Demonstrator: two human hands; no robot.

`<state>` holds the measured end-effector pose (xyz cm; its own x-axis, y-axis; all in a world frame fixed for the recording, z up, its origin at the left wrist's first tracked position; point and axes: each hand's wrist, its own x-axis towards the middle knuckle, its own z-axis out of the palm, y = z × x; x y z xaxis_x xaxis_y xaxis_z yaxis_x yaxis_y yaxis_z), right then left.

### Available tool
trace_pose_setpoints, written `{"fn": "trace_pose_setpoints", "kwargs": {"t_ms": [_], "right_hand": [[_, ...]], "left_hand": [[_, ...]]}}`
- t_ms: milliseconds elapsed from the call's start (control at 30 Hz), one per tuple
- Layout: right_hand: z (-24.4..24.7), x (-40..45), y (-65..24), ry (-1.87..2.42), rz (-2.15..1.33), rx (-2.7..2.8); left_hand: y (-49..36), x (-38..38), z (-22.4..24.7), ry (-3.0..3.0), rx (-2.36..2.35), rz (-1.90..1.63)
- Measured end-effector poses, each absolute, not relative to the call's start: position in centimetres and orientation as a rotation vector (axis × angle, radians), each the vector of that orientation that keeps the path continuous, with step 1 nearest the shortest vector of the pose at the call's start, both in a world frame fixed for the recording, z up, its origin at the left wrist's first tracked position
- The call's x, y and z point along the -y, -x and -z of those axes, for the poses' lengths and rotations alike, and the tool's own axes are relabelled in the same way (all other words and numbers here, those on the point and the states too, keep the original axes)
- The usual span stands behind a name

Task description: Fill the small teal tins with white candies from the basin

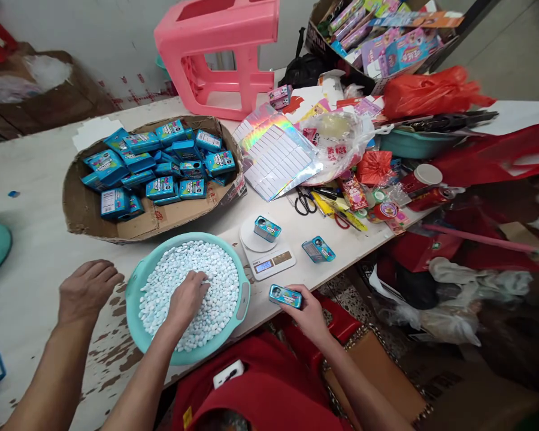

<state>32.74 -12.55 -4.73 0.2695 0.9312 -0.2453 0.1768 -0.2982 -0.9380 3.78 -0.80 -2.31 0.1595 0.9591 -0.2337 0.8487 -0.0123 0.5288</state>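
My left hand point(189, 302) is down among small white and pale blue candies point(175, 269) that fill a turquoise basin point(133, 323). Its fingers are curled into them and the fingertips are partly hidden. At the table edge, my right hand point(309, 314) grips a small blue candy box point(285, 296) between thumb and fingers. A similar box point(268, 228) rests on the round plate of a white digital scale point(263, 268), whose display is lit. Another blue box point(318, 249) lies to the right of the scale.
Behind the basin stands a cut-down carton point(161, 218) of blue boxes. Another person's hand point(90, 287) is left of the basin. A pink stool point(215, 36) lies farther back. Scissors point(305, 202), sticker sheets point(278, 155) and a red bag point(431, 93) clutter the right.
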Motion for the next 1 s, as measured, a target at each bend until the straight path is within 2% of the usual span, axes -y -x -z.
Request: {"fn": "trace_pose_setpoints", "kwargs": {"t_ms": [167, 333, 533, 667, 833, 1000], "right_hand": [[7.1, 12.3, -30.8, 1.614, -1.018, 1.109], [5.5, 10.9, -32.4, 1.649, -0.87, 1.249], [5.9, 0.4, -33.4, 1.686, -0.668, 1.175], [6.0, -4.4, -32.6, 1.669, -0.724, 1.168], [0.3, -2.7, -30.4, 1.555, -0.675, 1.312], [-5.1, -0.6, -25.9, 1.327, -0.676, 1.882]], "left_hand": [[-3.5, 1.0, 2.1, -1.878, -1.724, -0.244], [-3.4, 2.1, 1.7, -1.994, -1.756, -0.202], [-3.5, 3.4, 1.1, -2.063, -1.818, -0.184], [-3.2, 3.5, 1.1, -1.937, -1.823, -0.435], [-4.2, 2.4, -0.5, -1.123, -1.696, -0.864], [-6.7, -0.3, -3.2, -0.18, -1.145, -1.102]]}}
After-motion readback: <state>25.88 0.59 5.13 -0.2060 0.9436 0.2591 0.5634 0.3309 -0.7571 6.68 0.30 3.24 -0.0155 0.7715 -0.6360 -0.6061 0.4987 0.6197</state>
